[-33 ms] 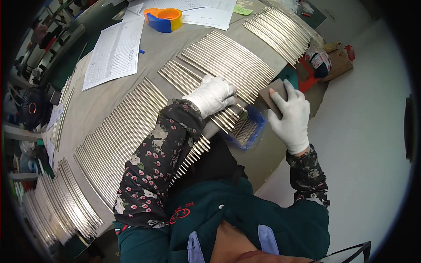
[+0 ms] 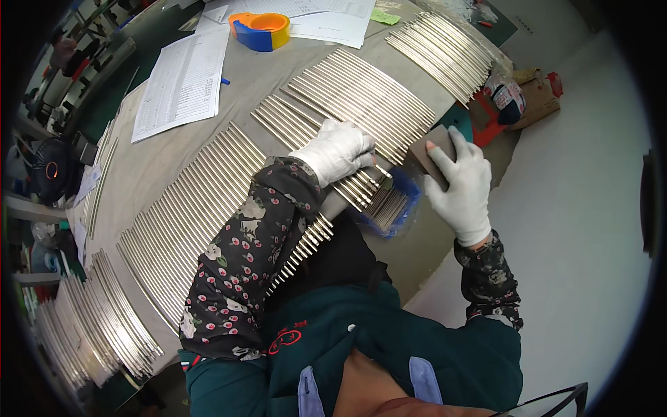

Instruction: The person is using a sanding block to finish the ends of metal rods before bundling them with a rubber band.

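My left hand [image 2: 337, 149], in a white glove, lies across a row of thin metal rods [image 2: 361, 90] on the grey table [image 2: 257, 83], its fingers closed on one rod whose tip sticks out toward the table edge. My right hand [image 2: 462, 184], also gloved, grips a flat grey-brown block [image 2: 427, 149] just right of that tip. Under both hands a blue tray [image 2: 410, 201] holds more short rods at the table's edge.
More rod rows lie at the left [image 2: 194, 208], the far right [image 2: 445, 48] and the lower left [image 2: 90, 326]. An orange and blue tape dispenser [image 2: 262, 31] and printed sheets [image 2: 184, 80] lie farther back. A cardboard box [image 2: 538, 97] stands on the floor.
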The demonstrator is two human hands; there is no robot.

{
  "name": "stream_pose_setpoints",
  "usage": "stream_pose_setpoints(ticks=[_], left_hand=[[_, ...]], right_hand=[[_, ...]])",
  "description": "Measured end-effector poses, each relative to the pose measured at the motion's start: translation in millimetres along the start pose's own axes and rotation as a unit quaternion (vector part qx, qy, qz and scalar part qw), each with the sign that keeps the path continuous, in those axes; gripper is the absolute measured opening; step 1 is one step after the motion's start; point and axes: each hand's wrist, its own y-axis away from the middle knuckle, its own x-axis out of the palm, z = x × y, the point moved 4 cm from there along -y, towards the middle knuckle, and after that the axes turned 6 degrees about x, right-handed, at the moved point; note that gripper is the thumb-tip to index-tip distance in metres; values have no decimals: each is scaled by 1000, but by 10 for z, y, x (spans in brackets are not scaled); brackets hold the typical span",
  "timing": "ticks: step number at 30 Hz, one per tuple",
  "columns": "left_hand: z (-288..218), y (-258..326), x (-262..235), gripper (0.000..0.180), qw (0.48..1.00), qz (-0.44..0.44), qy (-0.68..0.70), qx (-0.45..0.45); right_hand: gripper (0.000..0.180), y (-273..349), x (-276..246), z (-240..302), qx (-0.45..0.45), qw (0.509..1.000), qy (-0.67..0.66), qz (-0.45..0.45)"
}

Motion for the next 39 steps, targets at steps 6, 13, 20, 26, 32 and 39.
stream_pose_setpoints(ticks=[6,13,20,26,32,39], left_hand=[[-118,17,-113,16,977,-128,-168,32],[-102,199,-112,22,994,61,-89,7],[-99,87,-46,16,994,100,-33,-21],[-68,91,4,13,994,-50,-30,91],[-62,60,-10,11,998,-10,22,53],[-52,53,-3,10,999,19,14,28]], right_hand=[[42,38,-54,19,-2,999,-53,-1],[44,140,-21,-9,-7,997,-73,3],[46,140,3,20,-15,997,-76,20],[44,173,-50,352,-82,971,-215,59],[44,19,34,116,-13,1000,-3,-9],[43,2,44,181,-24,999,12,46]])
